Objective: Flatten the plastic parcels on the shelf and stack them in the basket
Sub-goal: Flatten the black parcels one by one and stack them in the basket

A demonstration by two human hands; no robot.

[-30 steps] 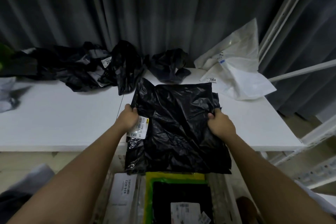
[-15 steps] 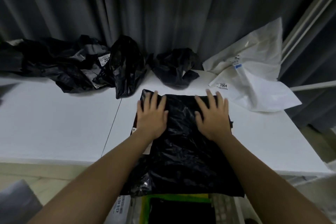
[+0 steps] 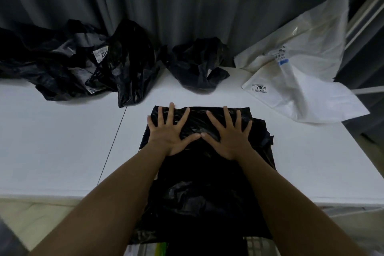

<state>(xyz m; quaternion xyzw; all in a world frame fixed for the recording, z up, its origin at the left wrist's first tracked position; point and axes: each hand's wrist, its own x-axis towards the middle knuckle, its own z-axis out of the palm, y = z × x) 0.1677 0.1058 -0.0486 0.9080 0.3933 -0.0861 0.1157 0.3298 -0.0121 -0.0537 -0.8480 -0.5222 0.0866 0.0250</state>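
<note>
Both hands, left [image 3: 169,133] and right [image 3: 229,134], lie flat with fingers spread, thumbs touching, pressing a black plastic parcel [image 3: 204,183] on the white shelf [image 3: 62,141]. The parcel's near end hangs over the shelf's front edge.

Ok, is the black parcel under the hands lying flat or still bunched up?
Mostly flat: the black parcel lies spread on the shelf, both hands pressing it with splayed fingers. Its near end overhangs the edge.
</note>
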